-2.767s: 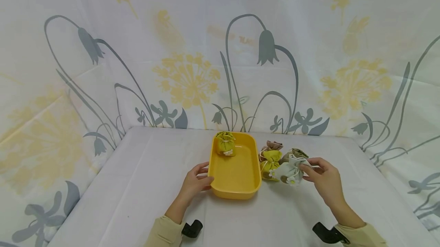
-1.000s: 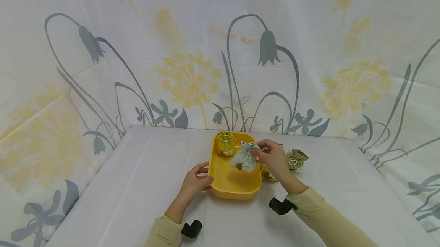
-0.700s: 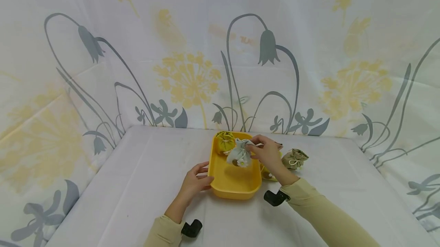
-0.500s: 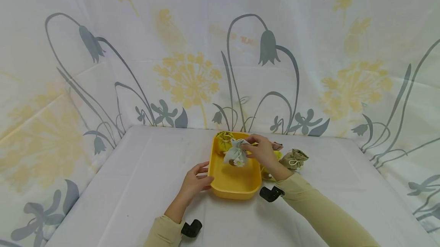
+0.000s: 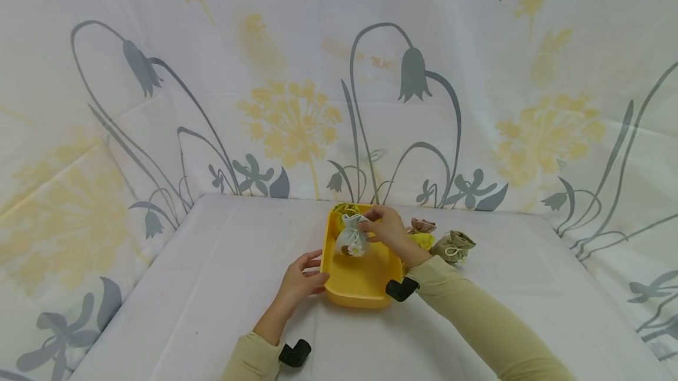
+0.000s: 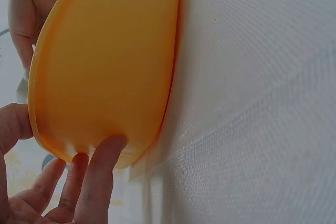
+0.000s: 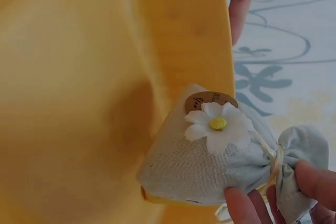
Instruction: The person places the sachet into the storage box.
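Note:
A pale grey-blue drawstring pouch [image 7: 205, 156] with a white flower and a brown tag hangs inside the yellow plastic tub [image 5: 365, 281]. My right hand [image 5: 389, 231] pinches its gathered neck between thumb and fingers. Behind it in the head view, a green drawstring pouch [image 5: 346, 209] stands in the tub's far left corner, mostly covered by the pale one. My left hand [image 5: 301, 280] holds the tub's left side, thumb at the rim and fingers [image 6: 100, 174] against the outer wall, as the left wrist view shows.
Right of the tub, partly behind my right arm, sit a yellow-green pouch [image 5: 424, 241], a pinkish-brown pouch [image 5: 424, 225] and an olive-beige pouch [image 5: 454, 247]. They rest on a white-covered table [image 5: 222, 263], with a flower-patterned cloth [image 5: 296, 45] rising behind it.
My right hand has lifted the pale pouch from the group at the right and carried it left over the tub, towards the green pouch. The left hand has stayed on the tub.

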### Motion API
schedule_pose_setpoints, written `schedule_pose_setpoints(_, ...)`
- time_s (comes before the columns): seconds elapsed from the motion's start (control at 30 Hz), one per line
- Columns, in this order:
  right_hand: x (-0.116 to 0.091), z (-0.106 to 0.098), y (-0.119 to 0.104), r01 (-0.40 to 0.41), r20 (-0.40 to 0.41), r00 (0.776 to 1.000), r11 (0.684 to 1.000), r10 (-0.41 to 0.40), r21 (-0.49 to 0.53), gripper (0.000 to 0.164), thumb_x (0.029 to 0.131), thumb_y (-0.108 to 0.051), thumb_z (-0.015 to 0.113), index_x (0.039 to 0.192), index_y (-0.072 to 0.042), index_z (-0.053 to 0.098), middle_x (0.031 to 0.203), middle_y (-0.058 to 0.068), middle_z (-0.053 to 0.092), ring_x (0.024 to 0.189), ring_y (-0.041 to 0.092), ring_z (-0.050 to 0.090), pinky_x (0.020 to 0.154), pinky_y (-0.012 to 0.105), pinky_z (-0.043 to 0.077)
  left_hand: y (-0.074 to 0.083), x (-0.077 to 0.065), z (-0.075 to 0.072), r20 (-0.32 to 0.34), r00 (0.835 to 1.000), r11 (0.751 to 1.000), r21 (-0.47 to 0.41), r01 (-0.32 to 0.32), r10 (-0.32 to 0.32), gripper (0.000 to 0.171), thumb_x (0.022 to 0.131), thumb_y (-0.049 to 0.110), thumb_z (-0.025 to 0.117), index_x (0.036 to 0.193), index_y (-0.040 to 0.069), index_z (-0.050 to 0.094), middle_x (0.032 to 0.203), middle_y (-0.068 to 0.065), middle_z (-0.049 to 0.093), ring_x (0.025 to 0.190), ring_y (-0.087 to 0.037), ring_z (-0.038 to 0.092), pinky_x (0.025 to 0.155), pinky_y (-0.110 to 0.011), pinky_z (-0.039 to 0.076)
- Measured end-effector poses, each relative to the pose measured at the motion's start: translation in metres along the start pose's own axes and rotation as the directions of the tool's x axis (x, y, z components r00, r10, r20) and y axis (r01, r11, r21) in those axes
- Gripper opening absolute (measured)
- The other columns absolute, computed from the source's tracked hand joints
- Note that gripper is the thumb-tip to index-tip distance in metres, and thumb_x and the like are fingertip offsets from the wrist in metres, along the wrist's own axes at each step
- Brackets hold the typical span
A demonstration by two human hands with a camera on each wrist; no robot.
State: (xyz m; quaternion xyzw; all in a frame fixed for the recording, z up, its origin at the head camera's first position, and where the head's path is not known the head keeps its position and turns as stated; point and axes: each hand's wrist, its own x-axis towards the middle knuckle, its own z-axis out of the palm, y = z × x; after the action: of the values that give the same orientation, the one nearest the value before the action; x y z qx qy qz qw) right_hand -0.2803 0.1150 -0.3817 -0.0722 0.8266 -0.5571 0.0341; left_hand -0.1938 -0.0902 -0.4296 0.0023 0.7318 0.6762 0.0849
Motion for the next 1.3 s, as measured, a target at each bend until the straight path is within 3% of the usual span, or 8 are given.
schedule_pose_setpoints(0.2,0.005,0.008,0.002,0.006,0.007,1.000,1.000,-0.006,-0.019,0.015,0.082,-0.003,0.068,0.095,0.003,0.064,0.089,0.012,0.058,0.076,0.025,0.063,0.068,0.046,0.055,-0.020,0.013,-0.002,-0.009,1.000,1.000,-0.004,-0.005,0.005,0.056,0.084,0.006,0.065,0.136,0.001,0.043,0.123,-0.022,0.050,0.103,-0.031,0.058,0.071,-0.036,0.056)
schedule_pose_setpoints(0.37,0.008,0.014,0.009,-0.003,-0.002,1.000,0.999,0.003,-0.043,0.013,0.081,-0.002,0.069,0.092,0.002,0.064,0.087,0.011,0.057,0.073,0.023,0.061,0.066,0.045,0.056,-0.025,0.016,-0.001,-0.010,1.000,1.000,-0.003,-0.011,0.011,0.057,0.084,0.007,0.066,0.136,0.002,0.044,0.123,-0.021,0.050,0.102,-0.030,0.059,0.071,-0.036,0.056)
schedule_pose_setpoints(0.8,0.011,0.016,0.014,-0.056,-0.003,0.998,0.998,0.056,-0.020,0.019,0.081,-0.005,0.071,0.097,0.002,0.065,0.092,0.012,0.059,0.076,0.023,0.062,0.066,0.041,0.056,-0.026,0.016,-0.001,-0.012,1.000,1.000,-0.011,-0.016,0.016,0.057,0.084,0.007,0.066,0.136,0.002,0.044,0.123,-0.022,0.050,0.102,-0.030,0.059,0.070,-0.036,0.056)
schedule_pose_setpoints(1.07,0.007,0.002,0.013,-0.086,-0.015,0.996,0.995,0.085,-0.054,0.025,0.080,-0.012,0.073,0.102,0.000,0.067,0.096,0.012,0.064,0.092,0.033,0.061,0.067,0.035,0.057,-0.022,0.013,-0.001,-0.002,1.000,1.000,-0.017,-0.009,0.009,0.058,0.084,0.006,0.066,0.137,0.002,0.042,0.125,-0.024,0.048,0.103,-0.031,0.058,0.071,-0.036,0.056)
schedule_pose_setpoints(1.3,-0.005,-0.011,0.009,-0.059,-0.023,0.998,0.997,0.058,-0.050,0.027,0.081,-0.008,0.071,0.105,0.003,0.066,0.096,0.013,0.062,0.090,0.035,0.061,0.067,0.035,0.057,-0.012,0.008,-0.001,0.004,1.000,1.000,-0.013,-0.002,0.002,0.057,0.084,0.003,0.065,0.136,-0.003,0.042,0.125,-0.028,0.047,0.103,-0.034,0.058,0.071,-0.037,0.056)
